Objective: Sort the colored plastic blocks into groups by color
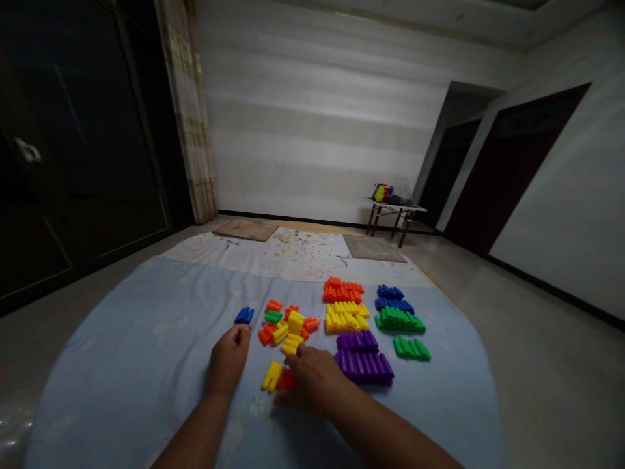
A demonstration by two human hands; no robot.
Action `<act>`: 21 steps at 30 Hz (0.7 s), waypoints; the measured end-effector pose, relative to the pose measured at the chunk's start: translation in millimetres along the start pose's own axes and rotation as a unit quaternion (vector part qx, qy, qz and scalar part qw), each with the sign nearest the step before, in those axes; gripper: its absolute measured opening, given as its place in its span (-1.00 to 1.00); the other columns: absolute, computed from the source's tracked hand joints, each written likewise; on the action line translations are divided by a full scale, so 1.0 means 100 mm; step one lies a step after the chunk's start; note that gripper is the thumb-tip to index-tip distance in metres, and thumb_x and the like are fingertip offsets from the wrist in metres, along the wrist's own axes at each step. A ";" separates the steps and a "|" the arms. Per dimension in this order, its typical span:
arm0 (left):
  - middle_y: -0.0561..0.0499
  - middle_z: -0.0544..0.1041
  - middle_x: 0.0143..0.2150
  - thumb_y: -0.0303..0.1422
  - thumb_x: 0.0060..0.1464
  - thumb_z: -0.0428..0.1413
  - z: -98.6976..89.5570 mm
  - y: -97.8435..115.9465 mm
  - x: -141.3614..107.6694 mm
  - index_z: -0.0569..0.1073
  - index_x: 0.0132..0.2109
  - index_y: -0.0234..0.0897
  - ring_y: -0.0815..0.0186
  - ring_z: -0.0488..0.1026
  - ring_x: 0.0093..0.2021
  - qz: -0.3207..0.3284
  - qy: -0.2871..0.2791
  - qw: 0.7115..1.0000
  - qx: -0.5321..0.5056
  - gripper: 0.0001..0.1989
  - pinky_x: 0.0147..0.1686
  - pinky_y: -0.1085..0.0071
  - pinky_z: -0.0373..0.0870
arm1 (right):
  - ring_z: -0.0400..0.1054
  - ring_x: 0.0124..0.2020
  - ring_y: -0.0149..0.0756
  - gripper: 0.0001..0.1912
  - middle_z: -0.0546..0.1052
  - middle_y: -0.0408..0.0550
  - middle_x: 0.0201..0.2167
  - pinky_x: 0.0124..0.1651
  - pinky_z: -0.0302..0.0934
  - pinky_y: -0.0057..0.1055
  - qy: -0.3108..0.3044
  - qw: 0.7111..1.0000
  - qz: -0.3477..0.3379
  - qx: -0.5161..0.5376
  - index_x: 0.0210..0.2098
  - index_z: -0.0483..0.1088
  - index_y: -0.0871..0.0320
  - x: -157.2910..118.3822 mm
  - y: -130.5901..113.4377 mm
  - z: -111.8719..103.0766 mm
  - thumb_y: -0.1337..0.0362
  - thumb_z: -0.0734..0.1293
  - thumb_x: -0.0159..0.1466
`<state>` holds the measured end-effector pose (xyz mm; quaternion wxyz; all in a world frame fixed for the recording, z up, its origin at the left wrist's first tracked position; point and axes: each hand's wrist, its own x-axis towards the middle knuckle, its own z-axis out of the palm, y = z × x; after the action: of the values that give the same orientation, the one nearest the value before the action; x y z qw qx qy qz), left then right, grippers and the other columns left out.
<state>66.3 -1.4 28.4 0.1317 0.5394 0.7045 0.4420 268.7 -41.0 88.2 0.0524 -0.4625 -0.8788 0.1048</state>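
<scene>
My left hand (228, 359) is closed, its fingers curled beside a blue plastic tube block (244, 316) just beyond the fingertips; whether they touch is unclear. My right hand (317, 381) reaches over a red-orange tube block (287, 379), its thumb and fingers around it and partly hiding it. Close to those fingers lies a yellow tube block (272, 376). Between and beyond the hands is a loose mixed heap, with a green block (273, 316), several orange blocks (274, 305) and several yellow blocks (295, 322).
Rows of orange (343, 290), yellow (347, 317), purple (364, 367), blue (394, 305) and green blocks (400, 319) stand on the right of the cloth-covered table (131, 365). Two flat boards (247, 229) lie along its far edge. A small side table (395, 206) carries a colourful bag (382, 192).
</scene>
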 end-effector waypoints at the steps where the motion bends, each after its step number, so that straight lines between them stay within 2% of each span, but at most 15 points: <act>1: -0.05 0.57 -0.26 -0.17 0.03 -0.13 0.00 0.00 0.00 0.46 -0.28 -0.23 0.23 0.49 -0.22 0.001 -0.001 1.000 0.001 -0.66 -0.23 0.43 0.36 | 0.39 -0.20 -0.08 -0.44 0.46 0.07 -0.19 -0.26 0.24 -0.28 0.022 1.000 -0.001 0.015 -0.04 0.36 0.08 -0.02 0.03 -0.02 -0.09 0.30 0.06; 5: -0.06 0.56 -0.23 -0.16 0.04 -0.12 0.00 0.01 -0.02 0.45 -0.26 -0.23 0.23 0.48 -0.20 0.016 -0.009 1.000 0.008 -0.67 -0.21 0.42 0.36 | 0.38 -0.27 -0.29 -0.65 0.47 -0.02 -0.23 -0.26 0.20 -0.42 0.182 0.979 0.030 0.085 -0.12 0.39 0.07 -0.16 0.32 -0.18 0.03 0.18 0.24; 8: -0.05 0.55 -0.23 -0.18 0.05 -0.11 -0.02 0.06 -0.05 0.45 -0.25 -0.24 0.25 0.48 -0.21 0.059 -0.013 0.998 0.030 -0.67 -0.19 0.41 0.36 | 0.36 -0.34 -0.34 -0.71 0.48 -0.05 -0.36 -0.27 0.17 -0.44 0.295 0.947 0.061 0.109 -0.26 0.42 0.12 -0.29 0.69 -0.26 0.14 0.14 0.29; 10: -0.05 0.54 -0.24 -0.18 0.07 -0.11 -0.02 0.11 -0.08 0.45 -0.25 -0.25 0.26 0.47 -0.23 0.103 -0.018 0.993 0.050 -0.68 -0.20 0.41 0.37 | 0.35 -0.37 -0.34 -0.72 0.48 -0.05 -0.40 -0.27 0.16 -0.45 0.348 0.927 0.078 0.116 -0.33 0.42 0.15 -0.37 0.96 -0.25 0.17 0.14 0.29; 15: 0.00 0.52 -0.28 -0.14 0.11 -0.10 0.00 0.28 -0.20 0.45 -0.23 -0.23 0.31 0.45 -0.29 0.226 -0.049 0.969 0.084 -0.67 -0.24 0.40 0.39 | 0.34 -0.44 -0.35 -0.70 0.48 -0.04 -0.44 -0.31 0.16 -0.44 0.421 0.888 0.130 0.135 -0.36 0.42 0.18 -0.51 1.48 -0.08 0.17 0.13 0.28; 21: 0.01 0.54 -0.35 -0.11 0.06 -0.01 0.09 0.51 -0.38 0.49 -0.28 -0.18 0.30 0.47 -0.33 0.360 -0.080 0.919 0.139 -0.71 -0.28 0.37 0.41 | 0.35 -0.42 -0.33 -0.64 0.50 -0.02 -0.44 -0.32 0.17 -0.44 0.440 0.860 0.182 0.186 -0.36 0.44 0.20 -0.62 1.73 -0.01 0.12 0.12 0.27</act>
<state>119.7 -29.3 51.4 -0.0568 0.8028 0.5044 0.3129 442.8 2.8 49.7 0.4982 -0.5939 -0.6289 0.0596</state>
